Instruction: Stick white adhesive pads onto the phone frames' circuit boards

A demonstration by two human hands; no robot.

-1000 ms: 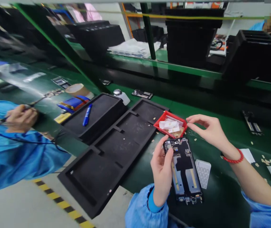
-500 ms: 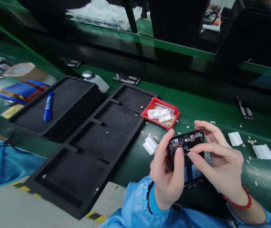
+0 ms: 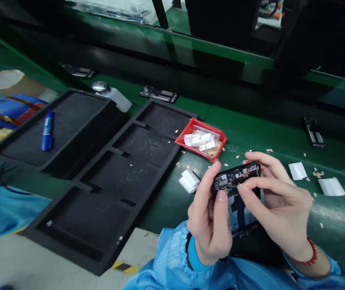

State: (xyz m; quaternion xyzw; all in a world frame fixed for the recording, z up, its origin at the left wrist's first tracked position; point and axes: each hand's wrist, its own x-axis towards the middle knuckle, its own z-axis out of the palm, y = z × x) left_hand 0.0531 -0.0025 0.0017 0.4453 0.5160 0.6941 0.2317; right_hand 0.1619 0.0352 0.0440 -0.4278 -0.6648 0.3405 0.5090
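An opened phone [image 3: 241, 209] with its inner circuit boards exposed is held tilted over the bench. My left hand [image 3: 210, 225] grips its left side, the thumb on the front and the fingers along the edge. My right hand [image 3: 281, 205] is at the phone's right side. Its thumb and index finger are pinched together at the board near the upper middle; what lies between the tips is too small to make out. The other right fingers reach behind the phone's right edge.
A red bin [image 3: 201, 139] holds white paper and small tan pieces. Left of it lie a black compartment tray [image 3: 100, 187] and a raised black tray [image 3: 78, 104] with a blue marker [image 3: 47, 131]. White slips [image 3: 297, 171], tan bits and another opened phone [image 3: 315, 132] lie at the right.
The view has shifted slightly. My right thumb and index tips have come down against the board, and the thin loop seen beside them before no longer shows. My left hand keeps its grip.
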